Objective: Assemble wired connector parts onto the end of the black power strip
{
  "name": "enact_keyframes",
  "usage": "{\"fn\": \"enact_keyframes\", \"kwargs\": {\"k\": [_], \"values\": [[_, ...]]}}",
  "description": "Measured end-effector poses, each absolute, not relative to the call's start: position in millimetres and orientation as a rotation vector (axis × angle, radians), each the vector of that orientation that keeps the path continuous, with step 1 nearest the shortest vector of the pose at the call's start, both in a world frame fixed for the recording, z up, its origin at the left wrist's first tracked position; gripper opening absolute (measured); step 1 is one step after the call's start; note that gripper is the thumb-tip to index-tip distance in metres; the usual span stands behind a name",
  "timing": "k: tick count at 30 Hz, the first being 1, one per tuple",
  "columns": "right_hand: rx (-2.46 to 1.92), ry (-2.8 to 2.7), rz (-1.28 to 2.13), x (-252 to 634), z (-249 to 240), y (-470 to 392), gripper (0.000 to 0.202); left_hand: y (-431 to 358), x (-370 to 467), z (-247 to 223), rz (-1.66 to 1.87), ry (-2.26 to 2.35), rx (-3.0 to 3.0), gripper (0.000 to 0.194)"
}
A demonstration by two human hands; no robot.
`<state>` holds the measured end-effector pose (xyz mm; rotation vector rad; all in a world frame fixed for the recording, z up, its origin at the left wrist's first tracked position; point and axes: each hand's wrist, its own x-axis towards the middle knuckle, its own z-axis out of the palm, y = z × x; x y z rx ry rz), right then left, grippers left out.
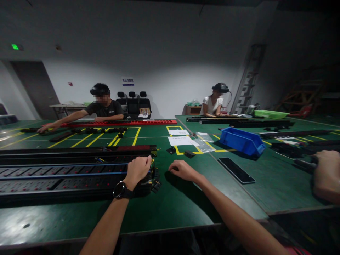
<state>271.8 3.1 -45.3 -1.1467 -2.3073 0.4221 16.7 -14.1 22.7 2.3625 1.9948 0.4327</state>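
Note:
My left hand (138,170), wearing a dark wristwatch (122,190), lies over the right end of a long black slotted rail (66,182). Its fingers are curled down and closed; what they grip is hidden beneath the hand. Blue strips run along this rail, and small red dots show on its dark modules. Yellow wires and small black connectors (156,185) stick out at the rail's end, beside the hand. To the right, over the green tabletop (180,209), my right hand (183,170) is loosely closed, with nothing visible in its fingers.
Beyond my hands are small black parts (189,154), paper labels (182,141) and clear plastic bags (205,145). A blue bin (240,141) and a phone-like dark slab (236,170) sit to the right. Another person's hand (328,177) holds a tool. Two people work across the table.

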Motion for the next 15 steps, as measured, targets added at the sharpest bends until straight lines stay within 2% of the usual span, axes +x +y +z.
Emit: {"fn": "enact_keyframes", "kwargs": {"k": [4, 15], "values": [[-1.119, -2.338, 0.259, 263.7, -48.6, 0.5, 0.023, -13.4, 17.2, 21.9, 0.421, 2.007, 2.372, 0.067], [-1.136, -2.311, 0.220, 258.6, -55.3, 1.4, 0.023, -11.0, 16.0, 17.7, 0.438, 2.010, 2.381, 0.068]]}}
